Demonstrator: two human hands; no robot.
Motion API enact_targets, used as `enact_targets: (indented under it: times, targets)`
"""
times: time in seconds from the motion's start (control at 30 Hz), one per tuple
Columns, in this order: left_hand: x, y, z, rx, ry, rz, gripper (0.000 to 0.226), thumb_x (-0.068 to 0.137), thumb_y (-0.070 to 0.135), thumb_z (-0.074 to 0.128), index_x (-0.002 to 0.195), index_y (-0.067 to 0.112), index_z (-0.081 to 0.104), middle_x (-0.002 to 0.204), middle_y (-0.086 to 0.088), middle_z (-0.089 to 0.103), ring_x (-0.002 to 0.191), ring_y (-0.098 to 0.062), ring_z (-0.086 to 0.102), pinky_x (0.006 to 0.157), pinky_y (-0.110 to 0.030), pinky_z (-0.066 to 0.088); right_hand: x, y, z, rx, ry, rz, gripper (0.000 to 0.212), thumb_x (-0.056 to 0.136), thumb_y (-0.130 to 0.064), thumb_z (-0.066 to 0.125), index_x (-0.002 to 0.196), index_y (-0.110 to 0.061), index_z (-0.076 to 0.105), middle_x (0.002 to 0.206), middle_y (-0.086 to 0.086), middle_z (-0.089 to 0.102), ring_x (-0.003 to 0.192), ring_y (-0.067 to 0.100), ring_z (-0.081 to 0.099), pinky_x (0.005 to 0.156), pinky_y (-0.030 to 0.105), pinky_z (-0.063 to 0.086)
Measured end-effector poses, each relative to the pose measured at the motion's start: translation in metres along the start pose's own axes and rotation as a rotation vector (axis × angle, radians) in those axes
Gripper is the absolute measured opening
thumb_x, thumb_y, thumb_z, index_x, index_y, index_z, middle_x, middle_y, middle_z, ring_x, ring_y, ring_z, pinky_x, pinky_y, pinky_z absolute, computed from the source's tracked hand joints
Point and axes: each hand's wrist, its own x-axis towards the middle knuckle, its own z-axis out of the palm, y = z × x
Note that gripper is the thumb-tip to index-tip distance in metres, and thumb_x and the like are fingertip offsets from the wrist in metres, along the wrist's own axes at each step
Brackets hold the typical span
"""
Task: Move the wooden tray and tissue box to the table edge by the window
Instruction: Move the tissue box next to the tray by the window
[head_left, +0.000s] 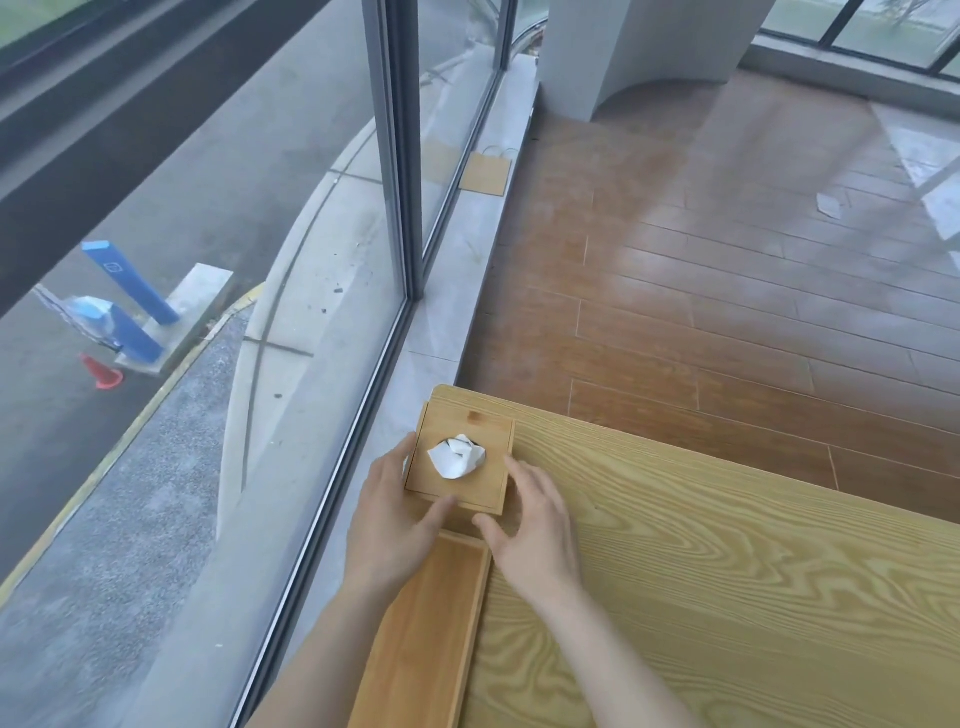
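Note:
A square wooden tissue box with a white tissue sticking out of its top stands at the far left corner of the table, by the window. My left hand grips its left side and near edge. My right hand grips its right side and near corner. A long wooden tray lies along the table's left edge, just in front of the box and partly under my left forearm.
The light wooden table stretches to the right. A floor-to-ceiling window runs along the left, with a grey sill. Wooden floor lies beyond, with a white pillar at the back.

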Motion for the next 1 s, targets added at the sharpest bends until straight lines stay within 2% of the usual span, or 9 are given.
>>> enact_targets:
  times: [0.1,0.23,0.47,0.63,0.73,0.87,1.0]
  targets:
    - [0.000,0.000,0.001,0.125,0.015,0.088,0.082,0.080,0.037,0.080,0.148,0.041,0.034,0.145,0.021,0.042,0.127,-0.001,0.048,0.092,-0.027,0.044,-0.002,-0.004,-0.002,-0.144,-0.055,-0.089,0.066,0.092,-0.029,0.074,0.151,-0.029,0.046,0.157,-0.005,0.043,0.135,0.022,0.052,0.108,0.037,0.047]
    - [0.006,0.001,0.000,0.154,0.031,0.087,0.080,0.083,0.035,0.078,0.149,0.041,0.034,0.147,0.019,0.043,0.128,-0.004,0.050,0.091,-0.030,0.046,0.005,-0.008,-0.005,-0.203,-0.042,-0.091,0.054,0.097,-0.025,0.069,0.148,-0.025,0.052,0.157,-0.001,0.046,0.135,0.025,0.054,0.109,0.037,0.047]
    - [0.033,0.012,0.003,0.181,0.027,0.103,0.079,0.084,0.034,0.078,0.150,0.038,0.034,0.151,0.017,0.042,0.130,-0.006,0.049,0.091,-0.026,0.040,0.028,-0.014,-0.007,-0.219,-0.002,-0.090,0.054,0.099,-0.026,0.066,0.150,-0.025,0.049,0.153,0.002,0.051,0.130,0.028,0.058,0.103,0.039,0.051]
    - [0.053,0.016,0.005,0.191,0.032,0.112,0.079,0.085,0.032,0.078,0.151,0.034,0.036,0.149,0.012,0.044,0.130,-0.008,0.049,0.091,-0.024,0.037,0.045,-0.018,-0.008,-0.236,0.012,-0.093,0.054,0.098,-0.026,0.067,0.149,-0.025,0.050,0.144,0.001,0.057,0.119,0.030,0.063,0.092,0.040,0.054]
    - [0.060,0.017,0.006,0.198,0.038,0.112,0.078,0.085,0.032,0.078,0.150,0.034,0.036,0.149,0.011,0.045,0.131,-0.009,0.048,0.092,-0.024,0.037,0.051,-0.020,-0.008,-0.248,0.032,-0.086,0.054,0.097,-0.025,0.069,0.148,-0.025,0.051,0.144,0.001,0.058,0.119,0.031,0.063,0.092,0.041,0.054]
    - [0.064,0.018,0.007,0.196,0.038,0.109,0.078,0.084,0.032,0.079,0.150,0.034,0.036,0.149,0.012,0.044,0.132,-0.009,0.048,0.093,-0.024,0.038,0.056,-0.022,-0.009,-0.254,0.027,-0.088,0.054,0.097,-0.025,0.068,0.149,-0.024,0.051,0.134,-0.001,0.062,0.111,0.031,0.065,0.084,0.041,0.056]
    - [0.067,0.021,0.005,0.205,0.036,0.104,0.078,0.085,0.032,0.078,0.151,0.033,0.036,0.149,0.012,0.044,0.133,-0.009,0.048,0.095,-0.024,0.037,0.058,-0.024,-0.011,-0.259,0.026,-0.083,0.054,0.097,-0.025,0.068,0.149,-0.024,0.051,0.135,-0.001,0.062,0.110,0.031,0.065,0.084,0.040,0.055]
